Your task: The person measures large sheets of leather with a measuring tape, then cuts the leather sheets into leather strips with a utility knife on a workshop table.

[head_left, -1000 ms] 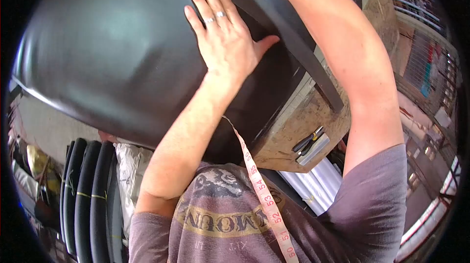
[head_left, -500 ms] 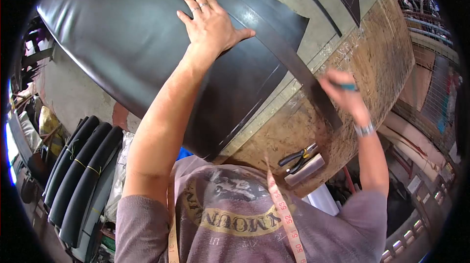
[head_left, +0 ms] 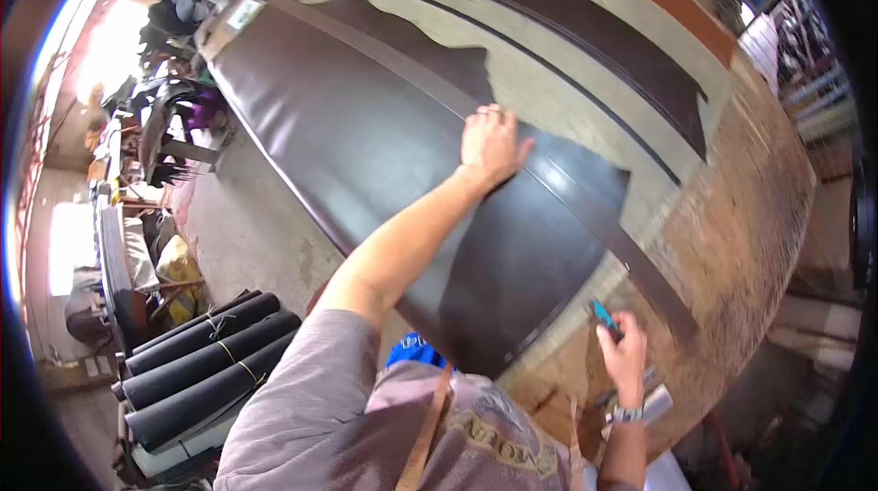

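Note:
A large dark brown leather sheet (head_left: 366,153) covers much of the work table, and a long dark flat strip (head_left: 631,258) lies diagonally over it. Its lower right end reaches past the sheet onto bare wood. My left hand (head_left: 492,145) presses palm down on the sheet and the edge of the strip, thumb apart, gripping nothing. Held in my right hand (head_left: 626,354) is a small teal tool that looks like a utility knife (head_left: 604,314). It is raised over the table beside the sheet's near edge, apart from the leather; the blade is too blurred to make out.
Dark leather offcuts (head_left: 585,52) and a thin black strip (head_left: 585,93) lie at the back. A pale block (head_left: 653,402) sits by my right wrist. Black rolls (head_left: 215,358) are stacked on the left. A tape measure (head_left: 430,427) hangs from my neck.
My view has swung left, showing more of the sheet and room. My right hand has left the lower end of the strip and come nearer my body, still holding the teal tool.

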The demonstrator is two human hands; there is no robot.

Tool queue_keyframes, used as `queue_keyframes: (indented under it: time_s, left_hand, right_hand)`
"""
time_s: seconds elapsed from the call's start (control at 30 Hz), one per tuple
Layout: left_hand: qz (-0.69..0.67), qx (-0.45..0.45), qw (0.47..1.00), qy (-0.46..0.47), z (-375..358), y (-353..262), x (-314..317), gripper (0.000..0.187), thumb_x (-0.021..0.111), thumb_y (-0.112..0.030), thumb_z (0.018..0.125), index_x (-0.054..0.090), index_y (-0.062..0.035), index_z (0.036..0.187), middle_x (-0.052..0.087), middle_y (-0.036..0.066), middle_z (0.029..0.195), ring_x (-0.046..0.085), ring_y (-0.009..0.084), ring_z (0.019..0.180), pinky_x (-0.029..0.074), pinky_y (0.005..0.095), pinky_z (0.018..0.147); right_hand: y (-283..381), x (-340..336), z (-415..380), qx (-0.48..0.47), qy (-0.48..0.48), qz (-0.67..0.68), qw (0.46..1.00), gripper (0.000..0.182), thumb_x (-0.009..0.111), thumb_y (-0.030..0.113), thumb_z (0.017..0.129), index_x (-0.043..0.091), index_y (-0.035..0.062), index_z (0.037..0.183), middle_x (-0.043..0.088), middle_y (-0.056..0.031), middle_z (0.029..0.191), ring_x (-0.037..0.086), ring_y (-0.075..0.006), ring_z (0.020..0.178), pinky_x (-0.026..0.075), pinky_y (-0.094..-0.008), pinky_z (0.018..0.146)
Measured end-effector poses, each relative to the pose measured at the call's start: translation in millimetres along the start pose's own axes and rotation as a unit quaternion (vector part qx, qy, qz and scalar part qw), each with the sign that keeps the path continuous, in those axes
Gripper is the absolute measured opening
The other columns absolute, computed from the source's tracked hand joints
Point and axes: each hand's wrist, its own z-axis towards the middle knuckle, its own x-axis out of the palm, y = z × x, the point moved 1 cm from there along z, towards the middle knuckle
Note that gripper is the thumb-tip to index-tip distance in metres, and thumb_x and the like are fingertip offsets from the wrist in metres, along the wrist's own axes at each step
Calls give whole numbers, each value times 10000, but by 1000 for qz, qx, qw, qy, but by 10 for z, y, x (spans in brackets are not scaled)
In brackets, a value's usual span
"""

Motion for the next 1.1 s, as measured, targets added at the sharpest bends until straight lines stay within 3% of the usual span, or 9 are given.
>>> queue_keyframes:
  time_s: [0.27, 0.3, 0.4, 0.5, 0.6, 0.77, 0.83, 0.97, 1.1]
  left_hand:
    - [-60, 247, 960, 114, 604, 433, 100, 450, 703, -387, 908, 640, -15, 1152, 621, 181, 1270, 547, 331, 1249, 421, 461, 1038]
    - [-85, 299, 949, 46, 653, 528, 299, 388, 681, -362, 933, 631, -33, 1131, 655, 169, 1206, 584, 329, 1220, 437, 466, 1018]
    - [-226, 246, 939, 80, 890, 623, 121, 293, 626, -311, 975, 571, -53, 1103, 693, 189, 1049, 660, 385, 1070, 511, 506, 905]
    - [-381, 170, 908, 31, 918, 491, -756, 260, 586, -273, 997, 513, -41, 1089, 675, 257, 963, 674, 450, 924, 537, 554, 808]
    - [-422, 253, 869, -54, 518, 318, -1473, 257, 643, -217, 944, 495, -19, 1016, 641, 195, 732, 663, 454, 688, 536, 533, 590]
    - [-521, 387, 757, 71, -892, 282, -1880, 295, 686, -244, 926, 513, -14, 993, 622, 191, 742, 664, 426, 728, 525, 535, 628]
    - [-526, 412, 728, 153, -1379, 423, -1827, 222, 662, -165, 904, 490, -34, 949, 606, 199, 743, 642, 444, 734, 498, 540, 624]
    - [-552, 406, 703, 188, -1808, 1097, -1876, 251, 699, -129, 862, 525, -48, 1023, 645, 177, 823, 644, 435, 789, 504, 504, 653]
    - [-424, 517, 726, 161, -2163, 1799, -1706, 442, 795, -225, 801, 577, -38, 1137, 678, 156, 1022, 648, 349, 1045, 487, 469, 924]
  right_hand:
    - [76, 633, -121, 138, -163, -61, 975, 302, 689, 147, 904, 568, -33, 1114, 625, -205, 962, 604, -380, 893, 476, -457, 821]
    - [62, 573, -181, 182, -177, -81, 964, 298, 692, 126, 895, 566, -30, 1117, 617, -187, 973, 600, -343, 919, 482, -428, 854]
    - [265, 488, -210, 180, -154, -261, 936, 460, 720, 160, 890, 554, -36, 1273, 577, -230, 1248, 499, -418, 1231, 406, -508, 1043]
    - [707, 567, -171, 166, -255, -167, 938, 433, 636, 209, 1010, 525, -40, 1346, 574, -205, 1258, 569, -327, 1149, 463, -441, 983]
    - [1337, 800, -115, 127, -169, 59, 976, 415, 624, 179, 1025, 523, -25, 1371, 611, -165, 1296, 612, -233, 1123, 503, -357, 943]
    - [2613, 1524, -106, -115, -115, 391, 906, 791, 495, 586, 1039, 312, 25, 1566, 499, -181, 1482, 512, -274, 1349, 433, -425, 1112]
    - [3183, 1708, -162, -88, -139, 502, 849, 957, 403, 737, 992, 289, -29, 1553, 447, -206, 1524, 477, -313, 1386, 367, -446, 1171]
    - [3327, 2078, -588, -46, -139, 384, 912, 647, 377, 435, 1121, 390, -86, 1506, 558, -193, 1444, 541, -265, 1319, 402, -388, 1122]
    - [3421, 2464, -1093, -7, -144, 315, 938, 582, 335, 357, 1141, 486, -125, 1430, 621, -209, 1358, 642, -282, 1195, 561, -381, 973]
